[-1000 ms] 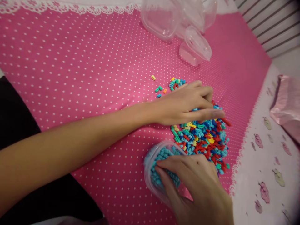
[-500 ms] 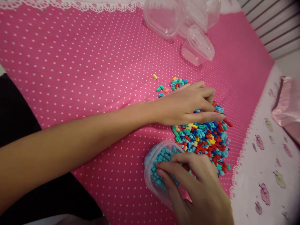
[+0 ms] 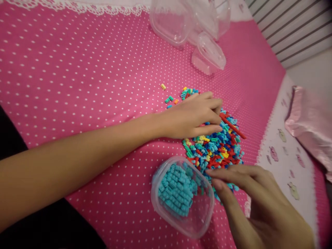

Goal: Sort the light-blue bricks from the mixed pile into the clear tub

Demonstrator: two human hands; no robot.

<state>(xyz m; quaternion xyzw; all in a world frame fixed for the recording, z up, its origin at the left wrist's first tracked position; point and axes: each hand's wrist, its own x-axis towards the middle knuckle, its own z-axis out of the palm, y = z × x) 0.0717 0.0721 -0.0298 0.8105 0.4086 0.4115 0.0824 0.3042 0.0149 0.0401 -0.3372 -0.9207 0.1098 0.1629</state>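
My left hand (image 3: 198,116) rests palm down on a heap of small coloured building bricks (image 3: 220,148), its fingers bent and apart. Its fingertips are partly hidden, and I see nothing held. A thin red stick (image 3: 233,127) lies on the heap by those fingers. Below stands a clear plastic container (image 3: 204,221) with light-blue bricks (image 3: 177,190) packed at its left side. My right hand (image 3: 261,204) hovers just right of the container's rim, thumb and index fingertips close together but slightly apart, with nothing visible between them.
Clear plastic containers (image 3: 171,26) stand at the back, one smaller with a tilted lid (image 3: 211,52). A few loose bricks (image 3: 169,99) lie left of the heap. At the right is a shiny pink bag (image 3: 308,121). A pink dotted cloth (image 3: 103,69) covers the surface.
My right hand has left the container's inside and moved right, its thumb and index finger parting. My left fingers have drawn back, uncovering more of the red stick. The view has shifted slightly.
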